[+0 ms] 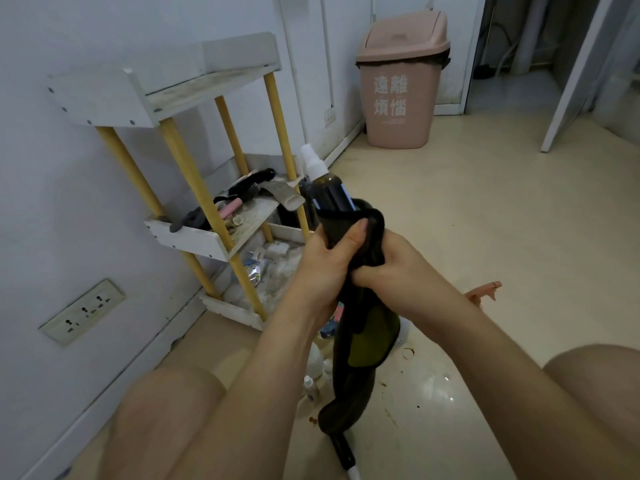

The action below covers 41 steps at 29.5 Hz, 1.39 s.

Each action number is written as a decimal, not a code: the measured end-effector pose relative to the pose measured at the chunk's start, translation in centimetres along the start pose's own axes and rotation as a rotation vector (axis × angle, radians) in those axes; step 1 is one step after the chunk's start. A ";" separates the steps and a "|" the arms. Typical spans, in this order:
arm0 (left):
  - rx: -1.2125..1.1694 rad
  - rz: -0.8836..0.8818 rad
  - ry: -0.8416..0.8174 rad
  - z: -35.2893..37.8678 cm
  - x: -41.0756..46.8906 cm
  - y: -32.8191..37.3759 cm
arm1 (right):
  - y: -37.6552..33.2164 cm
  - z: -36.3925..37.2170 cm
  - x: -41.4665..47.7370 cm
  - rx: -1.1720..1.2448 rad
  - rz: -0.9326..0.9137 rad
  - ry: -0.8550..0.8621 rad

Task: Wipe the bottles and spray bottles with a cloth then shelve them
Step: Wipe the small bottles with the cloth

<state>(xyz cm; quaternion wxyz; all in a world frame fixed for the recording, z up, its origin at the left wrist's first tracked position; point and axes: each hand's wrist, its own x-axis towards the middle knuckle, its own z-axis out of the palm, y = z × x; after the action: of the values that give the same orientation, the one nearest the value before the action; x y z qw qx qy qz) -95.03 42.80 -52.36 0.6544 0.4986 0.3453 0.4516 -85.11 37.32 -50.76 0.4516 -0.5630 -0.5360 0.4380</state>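
Two hands worked one spray bottle just right of the shelf: the left hand gripped its wrapped body, the right hand clutched the cloth. The bottle looked light, rigid, probably slick; its mid-body seemed the safest hold.

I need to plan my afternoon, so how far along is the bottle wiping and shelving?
Done: no bottle is clearly shelved; the shelf holds clutter on its middle tier. In hand: the left hand and right hand grip the cloth around a dark spray bottle. Left: small bottles and an orange sprayer on the floor, then shelving everything.
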 end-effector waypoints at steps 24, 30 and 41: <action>0.519 0.196 0.344 -0.2 -1.3 0.7 | -2.4 -6.0 -1.2 0.676 -0.132 0.444; -0.149 0.038 0.311 -0.2 -1.2 3.2 | -3.1 -2.7 -1.9 0.017 -0.212 0.304; -0.283 0.119 -0.007 -0.4 -2.1 2.7 | -1.3 -0.1 -1.2 0.764 0.366 -0.452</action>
<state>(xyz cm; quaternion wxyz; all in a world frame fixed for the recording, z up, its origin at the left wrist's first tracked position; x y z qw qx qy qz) -96.78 41.20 -49.86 0.6912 0.4227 0.2458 0.5320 -85.31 36.13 -49.48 0.4139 -0.3326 -0.3135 0.7873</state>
